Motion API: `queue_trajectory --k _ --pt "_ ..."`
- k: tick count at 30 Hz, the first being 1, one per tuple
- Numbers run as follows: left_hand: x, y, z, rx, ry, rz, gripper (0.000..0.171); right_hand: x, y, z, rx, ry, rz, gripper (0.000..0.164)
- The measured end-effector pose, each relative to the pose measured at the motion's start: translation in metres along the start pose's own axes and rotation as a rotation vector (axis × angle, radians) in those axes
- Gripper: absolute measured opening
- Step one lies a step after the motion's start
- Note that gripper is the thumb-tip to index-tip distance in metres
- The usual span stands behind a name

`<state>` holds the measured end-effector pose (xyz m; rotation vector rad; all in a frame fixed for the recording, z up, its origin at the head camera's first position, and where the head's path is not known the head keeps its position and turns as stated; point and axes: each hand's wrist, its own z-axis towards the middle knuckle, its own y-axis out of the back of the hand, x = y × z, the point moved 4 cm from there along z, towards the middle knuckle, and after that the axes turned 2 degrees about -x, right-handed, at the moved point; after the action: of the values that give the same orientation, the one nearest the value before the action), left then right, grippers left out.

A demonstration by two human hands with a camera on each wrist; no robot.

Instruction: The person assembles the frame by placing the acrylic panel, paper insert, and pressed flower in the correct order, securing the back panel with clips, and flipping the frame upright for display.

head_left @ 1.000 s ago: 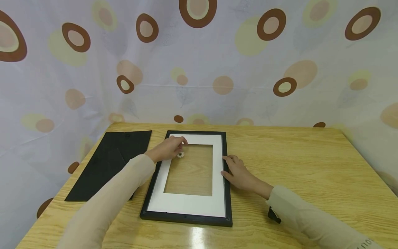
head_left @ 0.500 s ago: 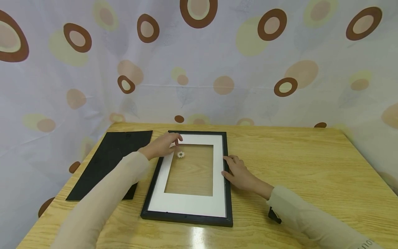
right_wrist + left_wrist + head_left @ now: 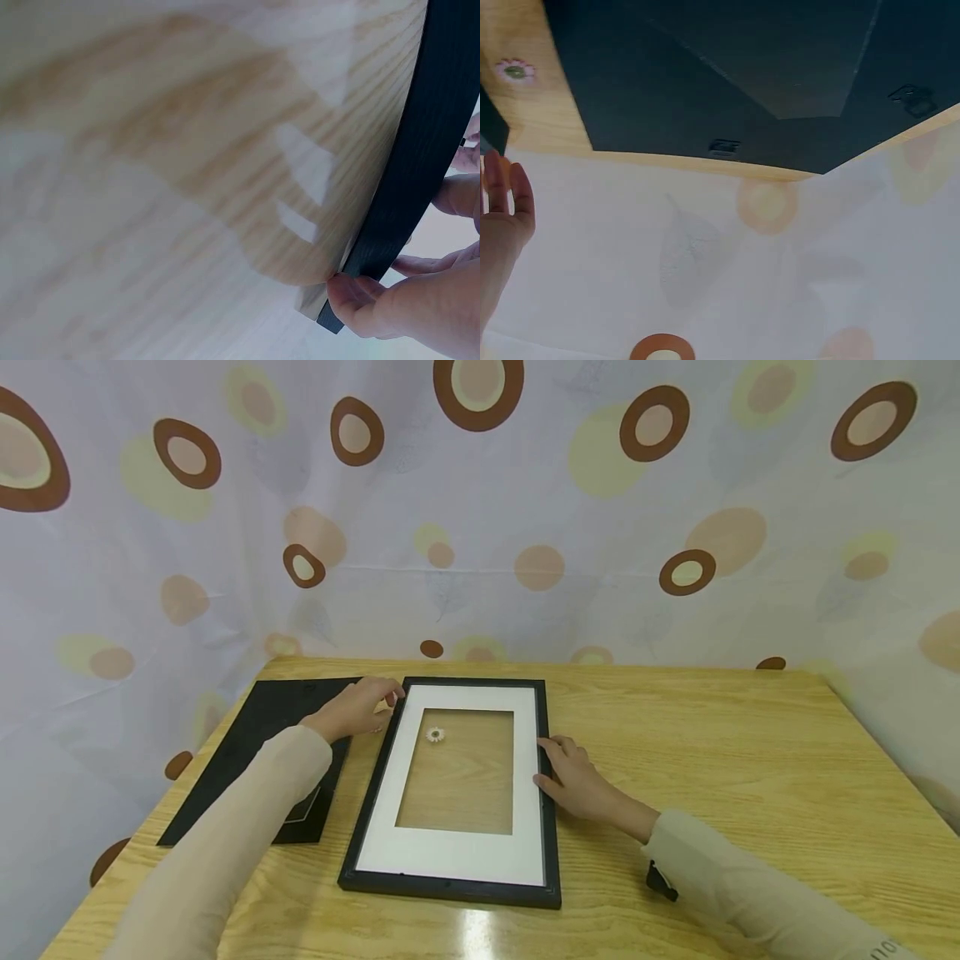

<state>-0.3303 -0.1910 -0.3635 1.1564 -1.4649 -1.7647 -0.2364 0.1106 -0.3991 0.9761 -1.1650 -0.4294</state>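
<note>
A black picture frame (image 3: 448,885) lies flat, its white mat (image 3: 450,850) facing up around a rectangular opening. Inside the opening's upper left is a small white daisy (image 3: 435,735). My left hand (image 3: 356,706) reaches to the frame's far left corner, fingertips at its outer edge, and grips nothing that I can see. In the left wrist view its fingers (image 3: 523,196) look fairly straight. A small pinkish flower (image 3: 515,71) lies on the wood between the frame and a black backing board (image 3: 652,112). My right hand (image 3: 581,781) grips the frame's right side, fingers and thumb around the edge.
The backing board, with a fold-out stand (image 3: 810,67) and small metal hangers (image 3: 724,148), lies left of the frame, partly under my left forearm. A small black object (image 3: 661,881) shows by the right sleeve. A patterned cloth (image 3: 487,510) hangs behind the wooden table (image 3: 712,735).
My left hand has moved left, from over the daisy in the mat's opening to the frame's outer left edge, leaving the daisy in full view. The right hand has stayed in place.
</note>
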Motion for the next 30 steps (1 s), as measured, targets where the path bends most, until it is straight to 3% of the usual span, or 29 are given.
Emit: queue_trajectory --k 10,21,30 --pt "0.021 -0.005 -0.009 0.006 0.106 0.018 0.034 0.001 0.001 -0.001 0.005 0.0 -0.008 0.051" --pt "0.03 -0.016 -0.014 -0.069 0.077 0.003 0.032 0.001 0.001 -0.001 -0.004 0.001 -0.022 0.051" --pt "0.039 -0.024 -0.011 -0.07 0.124 -0.022 0.029 0.002 0.002 -0.001 -0.002 0.001 -0.011 0.051"
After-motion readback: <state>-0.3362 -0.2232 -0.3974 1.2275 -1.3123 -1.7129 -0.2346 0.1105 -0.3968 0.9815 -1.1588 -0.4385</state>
